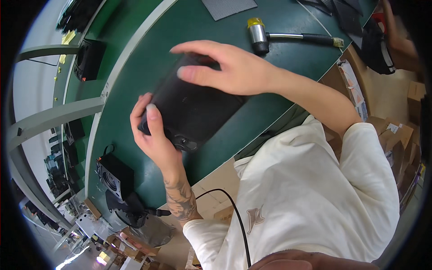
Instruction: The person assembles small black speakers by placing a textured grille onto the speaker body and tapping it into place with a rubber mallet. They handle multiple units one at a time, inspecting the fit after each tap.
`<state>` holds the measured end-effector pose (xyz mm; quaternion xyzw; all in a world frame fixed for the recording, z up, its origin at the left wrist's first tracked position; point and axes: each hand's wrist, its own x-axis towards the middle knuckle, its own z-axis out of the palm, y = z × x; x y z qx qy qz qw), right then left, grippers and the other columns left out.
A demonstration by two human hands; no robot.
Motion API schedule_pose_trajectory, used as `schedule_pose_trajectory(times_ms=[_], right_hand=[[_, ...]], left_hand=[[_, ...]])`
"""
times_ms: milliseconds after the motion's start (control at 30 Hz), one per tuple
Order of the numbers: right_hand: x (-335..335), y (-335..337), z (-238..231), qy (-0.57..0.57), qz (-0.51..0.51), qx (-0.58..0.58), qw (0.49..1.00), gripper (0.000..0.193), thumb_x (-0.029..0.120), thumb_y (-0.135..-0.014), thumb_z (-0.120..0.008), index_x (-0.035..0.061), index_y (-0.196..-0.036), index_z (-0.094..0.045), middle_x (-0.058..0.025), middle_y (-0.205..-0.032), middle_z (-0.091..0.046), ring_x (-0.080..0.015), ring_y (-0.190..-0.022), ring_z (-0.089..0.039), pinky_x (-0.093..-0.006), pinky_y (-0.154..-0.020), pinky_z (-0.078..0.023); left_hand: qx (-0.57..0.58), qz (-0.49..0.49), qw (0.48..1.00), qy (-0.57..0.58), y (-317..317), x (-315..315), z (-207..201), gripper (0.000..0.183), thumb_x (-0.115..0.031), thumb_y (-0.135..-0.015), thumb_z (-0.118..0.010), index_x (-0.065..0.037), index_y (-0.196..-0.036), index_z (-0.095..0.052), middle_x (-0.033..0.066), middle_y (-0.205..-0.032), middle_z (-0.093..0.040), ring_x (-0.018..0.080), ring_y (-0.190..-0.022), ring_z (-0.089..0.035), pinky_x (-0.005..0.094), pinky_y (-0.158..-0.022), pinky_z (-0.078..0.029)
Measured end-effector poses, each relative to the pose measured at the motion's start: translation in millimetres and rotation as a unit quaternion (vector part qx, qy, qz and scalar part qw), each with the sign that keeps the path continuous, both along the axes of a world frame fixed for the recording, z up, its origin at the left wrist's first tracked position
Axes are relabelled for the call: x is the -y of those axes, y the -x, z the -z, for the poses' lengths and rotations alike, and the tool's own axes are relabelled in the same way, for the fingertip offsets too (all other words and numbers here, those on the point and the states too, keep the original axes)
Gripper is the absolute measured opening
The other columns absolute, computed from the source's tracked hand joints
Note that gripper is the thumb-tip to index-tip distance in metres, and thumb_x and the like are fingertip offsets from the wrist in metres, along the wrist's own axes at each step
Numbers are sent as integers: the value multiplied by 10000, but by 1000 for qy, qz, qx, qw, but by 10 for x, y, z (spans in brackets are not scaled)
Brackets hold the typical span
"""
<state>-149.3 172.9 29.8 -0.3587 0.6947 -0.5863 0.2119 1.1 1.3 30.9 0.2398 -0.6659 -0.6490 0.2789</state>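
Above the green table I hold a black speaker box tilted, slightly blurred by motion. A round fitting shows at its lower corner. My left hand grips its left end, thumb on the upper face and fingers curled round the edge. Across the far end lies my right hand, its thumb on the face and its fingers reaching over the far edge, where their tips are partly hidden. A two-faced mallet with a yellow face and a black grip rests on the table beyond my right hand.
A grey perforated sheet lies at the far edge. Another black speaker stands at the left, beside a black strapped item. Black flat parts and another person's arm are at the far right. Cardboard boxes stand on the floor.
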Motion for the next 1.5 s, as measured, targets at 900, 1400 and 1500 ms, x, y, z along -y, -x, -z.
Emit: schedule_pose_trajectory(times_ms=[900, 1400, 1500], right_hand=[[-1175, 574, 168, -150, 9, -326, 933, 246, 137, -1018, -595, 29, -1226, -671, -134, -981, -664, -329, -883, -629, -389, -791, -493], [-596, 295, -435, -85, -10, -44, 995, 336, 186, -1043, -556, -3, -1301, -657, -50, -783, -629, -146, -680, -553, -308, -638, -463], [-601, 248, -227, -92, -46, -135, 986, 310, 268, -1033, -582, 19, -1156, -718, -136, -991, -718, -275, -948, -682, -384, -826, -519]], left_hand=[[98, 155, 811, 556, -73, 60, -12, 389, -185, -1016, -582, -50, -1371, -663, 115, -1465, -610, 297, -1424, -505, 475, -1226, -249], [92, 153, 820, 544, -68, 49, -20, 365, -134, -1014, -589, -2, -1344, -672, 153, -1447, -617, 324, -1408, -509, 416, -1191, -322], [91, 155, 817, 548, -44, 40, -28, 365, -127, -1013, -586, -1, -1345, -671, 155, -1446, -617, 324, -1408, -509, 416, -1192, -322]])
